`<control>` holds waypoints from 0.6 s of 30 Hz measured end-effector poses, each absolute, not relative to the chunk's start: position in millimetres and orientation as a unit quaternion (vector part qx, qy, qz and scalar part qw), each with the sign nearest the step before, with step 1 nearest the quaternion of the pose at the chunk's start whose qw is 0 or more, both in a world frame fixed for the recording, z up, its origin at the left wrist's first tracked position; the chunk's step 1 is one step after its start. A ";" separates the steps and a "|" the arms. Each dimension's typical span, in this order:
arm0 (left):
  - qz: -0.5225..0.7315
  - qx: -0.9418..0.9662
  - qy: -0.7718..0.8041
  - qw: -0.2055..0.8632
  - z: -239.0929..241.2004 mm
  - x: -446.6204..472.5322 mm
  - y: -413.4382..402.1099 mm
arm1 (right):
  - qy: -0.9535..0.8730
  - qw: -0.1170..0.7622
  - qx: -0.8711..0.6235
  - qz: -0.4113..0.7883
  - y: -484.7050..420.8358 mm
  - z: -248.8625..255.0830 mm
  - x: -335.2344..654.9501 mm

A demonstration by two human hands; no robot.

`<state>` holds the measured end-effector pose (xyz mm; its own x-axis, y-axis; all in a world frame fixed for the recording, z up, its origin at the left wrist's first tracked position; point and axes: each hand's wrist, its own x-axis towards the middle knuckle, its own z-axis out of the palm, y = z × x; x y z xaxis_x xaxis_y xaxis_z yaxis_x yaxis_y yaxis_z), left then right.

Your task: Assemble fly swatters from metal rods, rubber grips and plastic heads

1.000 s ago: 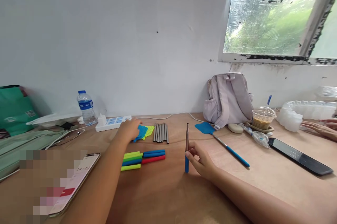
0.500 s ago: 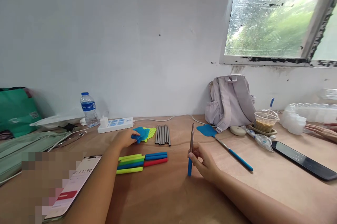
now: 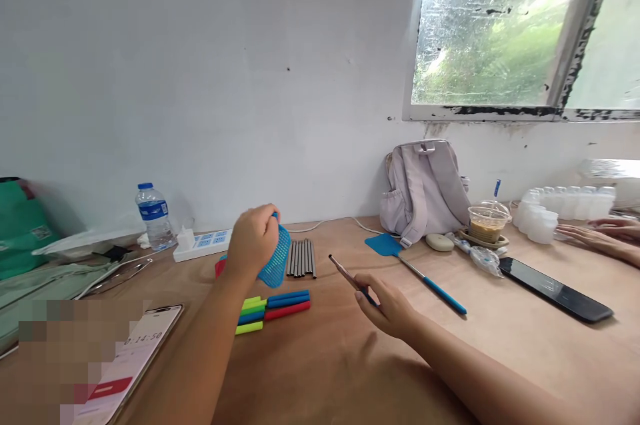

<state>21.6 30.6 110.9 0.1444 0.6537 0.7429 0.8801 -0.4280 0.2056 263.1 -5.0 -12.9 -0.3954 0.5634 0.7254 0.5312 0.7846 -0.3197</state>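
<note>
As a blue mesh (image 3: 276, 267) is held by its top in the closed left hand (image 3: 253, 240), just left of the tubes (image 3: 302, 258), a rod (image 3: 343, 269) is gripped low in the curled right hand (image 3: 384, 307) to their right, its tip seemingly kept clear.

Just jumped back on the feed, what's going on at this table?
The person's left hand holds a blue mesh piece. The right hand grips a metal rod with a blue handle, tilted; it and the mesh piece are apart. Between the hands lie a row of metal tubes and some coloured sleeves. A blue swatter lies to the right.
</note>
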 end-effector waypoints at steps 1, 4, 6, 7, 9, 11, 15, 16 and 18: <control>-0.383 -0.763 -0.512 0.091 112.1 27.6 25.4 | -0.833 0.445 -0.327 0.015 -5.3 -10.4 264.6; -0.317 -0.815 -0.484 -0.020 112.5 37.2 16.1 | -0.824 0.459 -0.332 0.006 -5.4 -3.6 270.6; -0.276 -0.842 -0.460 -0.048 111.7 38.6 13.8 | -0.821 0.460 -0.338 0.003 -5.4 -0.1 274.9; -0.257 -0.853 -0.451 -0.055 111.3 38.6 13.2 | -0.821 0.454 -0.345 0.004 -5.6 1.3 276.8; -0.216 -0.870 -0.440 -0.062 110.8 38.1 11.7 | -0.824 0.437 -0.361 0.001 -6.5 3.2 279.9; -0.178 -0.879 -0.438 -0.067 110.7 37.8 9.5 | -0.825 0.425 -0.373 -0.012 -7.1 3.7 281.9; -0.146 -0.885 -0.437 -0.071 110.1 39.4 4.3 | -0.822 0.423 -0.377 -0.050 -6.0 2.0 283.4; -0.143 -0.886 -0.435 -0.071 109.5 40.0 3.4 | -0.824 0.421 -0.376 -0.057 -5.5 1.7 283.5; -0.135 -0.891 -0.428 -0.069 107.9 41.2 2.3 | -0.827 0.416 -0.374 -0.066 -5.0 1.7 283.4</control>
<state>41.2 2.3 107.9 0.5974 0.7811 0.1817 0.7439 -0.6244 0.2381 283.4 -5.0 1.7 -0.3754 0.5629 0.7364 0.6726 0.7121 -0.2014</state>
